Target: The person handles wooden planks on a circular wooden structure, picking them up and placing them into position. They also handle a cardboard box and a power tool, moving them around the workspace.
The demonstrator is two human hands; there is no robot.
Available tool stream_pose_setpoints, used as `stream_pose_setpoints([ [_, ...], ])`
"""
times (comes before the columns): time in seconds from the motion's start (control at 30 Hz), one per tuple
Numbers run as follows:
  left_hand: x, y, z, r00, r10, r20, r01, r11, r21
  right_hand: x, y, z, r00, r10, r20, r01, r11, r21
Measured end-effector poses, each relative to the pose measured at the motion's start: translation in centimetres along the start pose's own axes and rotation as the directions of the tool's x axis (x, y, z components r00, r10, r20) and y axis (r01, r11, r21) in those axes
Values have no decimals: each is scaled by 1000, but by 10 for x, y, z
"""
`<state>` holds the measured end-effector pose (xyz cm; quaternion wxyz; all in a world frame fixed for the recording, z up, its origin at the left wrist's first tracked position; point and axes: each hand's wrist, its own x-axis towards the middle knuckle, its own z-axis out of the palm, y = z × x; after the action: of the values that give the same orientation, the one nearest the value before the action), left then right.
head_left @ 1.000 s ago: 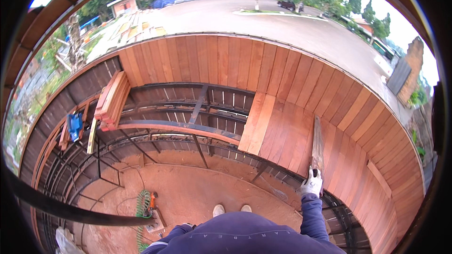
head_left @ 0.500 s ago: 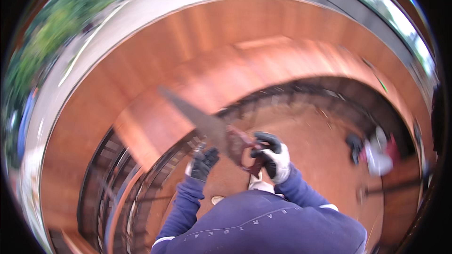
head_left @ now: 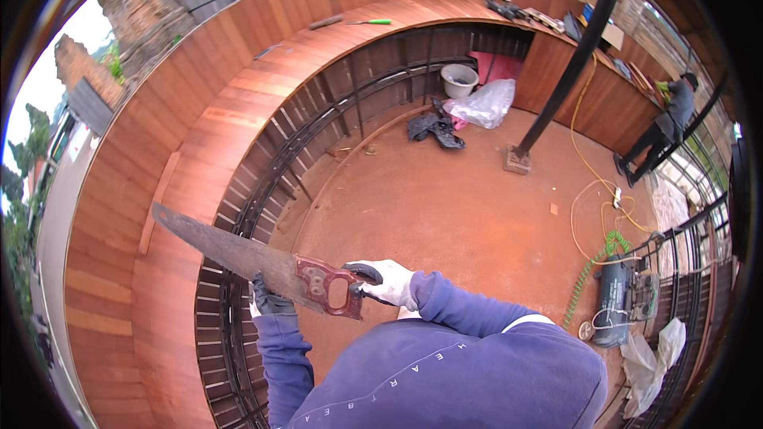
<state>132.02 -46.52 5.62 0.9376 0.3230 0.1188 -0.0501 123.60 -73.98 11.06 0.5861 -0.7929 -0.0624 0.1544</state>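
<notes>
A handsaw with a long, worn grey blade and a reddish-brown handle is in my right hand. That hand wears a white and black glove, its fingers closed round the handle's far end. The blade points left, its tip over the curved wooden bench. My left hand, in a dark-palmed glove, is just below the blade with its fingers apart. The blade's edge partly hides them, and whether they touch it is unclear.
A curved slatted wooden bench wraps round the left and far side, with a green-handled tool on it. A black post stands on the brown floor. Beyond are a bucket, plastic bags, an air compressor with hoses, and another person.
My view has swung to the right, bringing the post, compressor and other person in. The saw stays in my right hand; my left hand is now close under the blade.
</notes>
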Motion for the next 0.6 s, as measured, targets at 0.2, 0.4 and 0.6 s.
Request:
stream_pose_setpoints([
  [0.2, 87, -8, 112, 975, 202, 98, -223, 918, 327, 34, 23, -62, 989, -105, 101, 130, 950, -283],
  [0.4, 256, 54, 155, 892, 351, 284, -403, 338, 850, 66, 104, -132, 919, 350, -181, -345, 937, 56],
  [0.6, 487, 109, 155, 853, 233, 467, -484, 17, 875, 44, 309, -175, 465, 788, -404, -786, 577, 221],
])
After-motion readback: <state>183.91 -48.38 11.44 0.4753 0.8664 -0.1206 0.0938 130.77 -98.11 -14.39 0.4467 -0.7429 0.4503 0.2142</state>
